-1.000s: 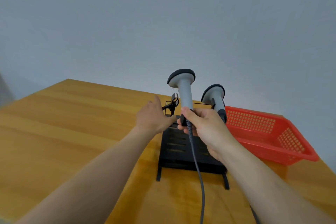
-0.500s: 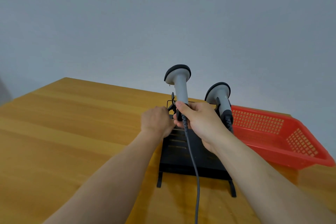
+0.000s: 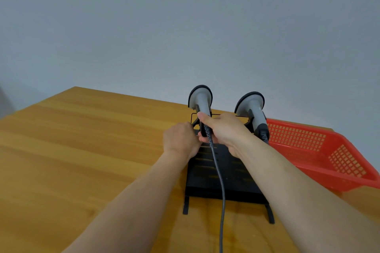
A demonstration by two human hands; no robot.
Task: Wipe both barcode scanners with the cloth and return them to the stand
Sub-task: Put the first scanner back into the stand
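Two grey barcode scanners with black-rimmed heads stand upright at the back of a black slotted stand. My right hand is closed around the handle of the left scanner, whose grey cable runs down towards me. My left hand is curled against the stand's left holder, right beside that handle; what its fingers grip is hidden. The right scanner sits in its holder, untouched. No cloth is in view.
A red perforated plastic basket lies on the wooden table just right of the stand. A plain grey wall rises behind the table's far edge.
My right hand has lowered the left scanner into the stand's left holder. My left hand went from open beside the holder to curled against it. The view shifted slightly.
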